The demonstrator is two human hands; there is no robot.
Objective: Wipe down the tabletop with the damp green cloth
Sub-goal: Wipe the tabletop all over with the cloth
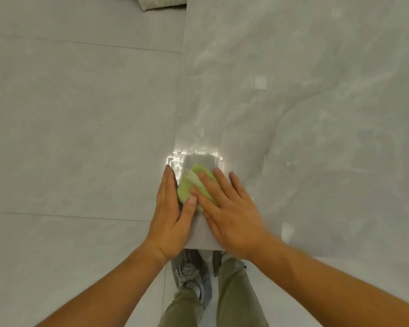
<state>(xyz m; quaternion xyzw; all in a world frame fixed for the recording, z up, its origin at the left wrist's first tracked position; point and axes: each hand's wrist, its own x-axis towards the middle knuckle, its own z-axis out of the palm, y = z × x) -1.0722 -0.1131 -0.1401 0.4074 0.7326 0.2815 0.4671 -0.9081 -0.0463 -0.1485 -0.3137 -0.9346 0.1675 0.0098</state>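
There is one green cloth (pixel 194 187), lying at the surface's (pixel 305 102) left edge close to its near corner, and two hands on it: one left hand (pixel 172 213) and one right hand (pixel 232 213). Below the near edge, on the floor (pixel 69 114), stand two legs in olive trousers (pixel 236 291), with one grey laced shoe (pixel 190 277) in plain view.

Soft, even, fairly bright light; glare patch at frame centre on the glossy tabletop (pixel 293 102); slight motion blur, wide-angle bending at edges.
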